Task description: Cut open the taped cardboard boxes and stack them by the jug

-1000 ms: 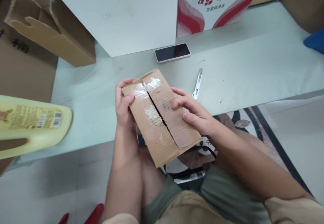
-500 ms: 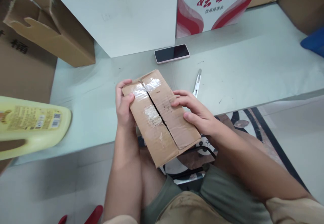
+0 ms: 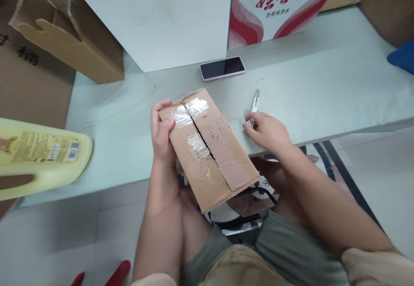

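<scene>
A small brown cardboard box (image 3: 208,152) is tilted over the table's front edge, with a dark gap along its middle seam and patches of clear tape on both flaps. My left hand (image 3: 161,133) grips its far left side, thumb on top and fingers round the edge. To the right of the box, a utility knife (image 3: 255,100) with a white handle lies on the table. My right hand (image 3: 267,130) has its thumb and fingers closed round the knife's near end, which they partly hide.
A phone (image 3: 222,68) lies on the table (image 3: 323,74) beyond the box. Behind it stand a white carton (image 3: 181,23) and a red-and-white carton (image 3: 274,29). At the left are a yellow jug (image 3: 77,161) and an open cardboard box (image 3: 97,48). Something blue (image 3: 403,57) sits at far right.
My right hand has let go of the box's right side and moved right to the utility knife, closing on its near end. My left hand keeps its hold on the box.
</scene>
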`<action>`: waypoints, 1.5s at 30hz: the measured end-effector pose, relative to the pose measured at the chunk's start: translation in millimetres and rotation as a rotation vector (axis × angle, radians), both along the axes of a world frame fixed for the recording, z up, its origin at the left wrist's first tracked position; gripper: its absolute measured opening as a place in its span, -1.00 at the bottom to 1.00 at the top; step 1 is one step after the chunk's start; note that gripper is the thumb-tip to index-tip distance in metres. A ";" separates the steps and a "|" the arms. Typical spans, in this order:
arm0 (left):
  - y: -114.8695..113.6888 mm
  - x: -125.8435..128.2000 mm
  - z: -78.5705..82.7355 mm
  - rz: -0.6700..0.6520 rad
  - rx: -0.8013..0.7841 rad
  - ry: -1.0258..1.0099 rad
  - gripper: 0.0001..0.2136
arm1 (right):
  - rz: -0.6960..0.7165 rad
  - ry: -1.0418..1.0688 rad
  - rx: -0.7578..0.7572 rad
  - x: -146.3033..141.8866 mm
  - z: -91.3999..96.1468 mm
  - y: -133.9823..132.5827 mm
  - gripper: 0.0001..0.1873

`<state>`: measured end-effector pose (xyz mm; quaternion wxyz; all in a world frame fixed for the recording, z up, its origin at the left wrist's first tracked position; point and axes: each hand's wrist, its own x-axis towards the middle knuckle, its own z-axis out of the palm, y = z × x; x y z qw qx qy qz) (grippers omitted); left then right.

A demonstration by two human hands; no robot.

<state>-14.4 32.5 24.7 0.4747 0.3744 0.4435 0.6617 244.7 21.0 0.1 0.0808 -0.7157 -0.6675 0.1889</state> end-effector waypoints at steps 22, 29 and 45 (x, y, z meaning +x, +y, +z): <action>7.1 -6.2 -15.5 -0.054 0.085 0.047 -0.58 | 0.171 1.074 0.634 -25.1 64.8 -45.0 -0.84; 7.3 -7.8 -19.7 -0.090 0.096 0.063 -0.57 | 0.449 0.846 0.498 -50.5 91.5 -63.8 -0.73; 6.5 -8.6 -21.0 -0.110 0.130 0.041 -0.64 | 0.465 0.421 0.679 -68.5 84.8 -64.5 -0.80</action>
